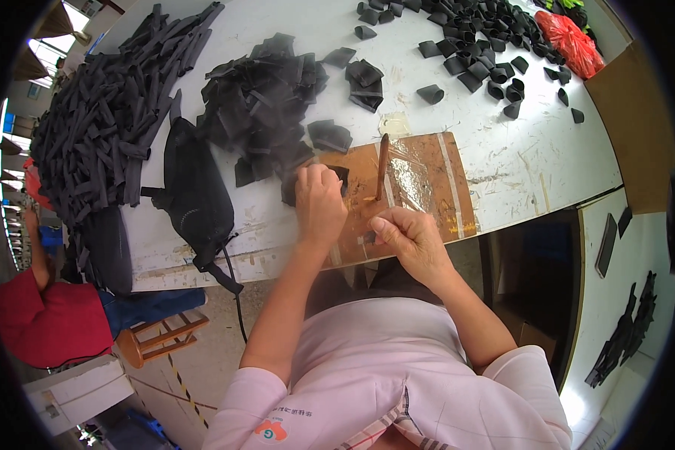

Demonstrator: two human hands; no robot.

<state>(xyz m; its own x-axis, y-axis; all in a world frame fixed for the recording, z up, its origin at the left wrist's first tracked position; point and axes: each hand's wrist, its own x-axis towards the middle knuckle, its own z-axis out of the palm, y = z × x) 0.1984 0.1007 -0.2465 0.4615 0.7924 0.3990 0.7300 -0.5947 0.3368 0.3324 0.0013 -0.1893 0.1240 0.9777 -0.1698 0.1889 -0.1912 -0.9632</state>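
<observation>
At the left part of the brown board (352, 240), my left hand (322, 199) is closed on a black fabric piece (339, 174), its fingers curled over it. My right hand (412, 238) is closed in a pinch above the board's near edge. A small dark bit shows by its fingertips, too little to name. Just beyond that hand, a slim brown stick (383, 161) rises from the board; I cannot tell what it is fixed to. Clear tape (415, 180) shines on the board to its right.
Flat black pieces (262, 97) lie heaped beyond my left hand, beside a black pouch with straps (195, 180). Black strips (97, 120) pile up at far left, folded black loops (487, 45) at far right. A person in red (52, 315) sits at left, near a wooden stool (161, 339).
</observation>
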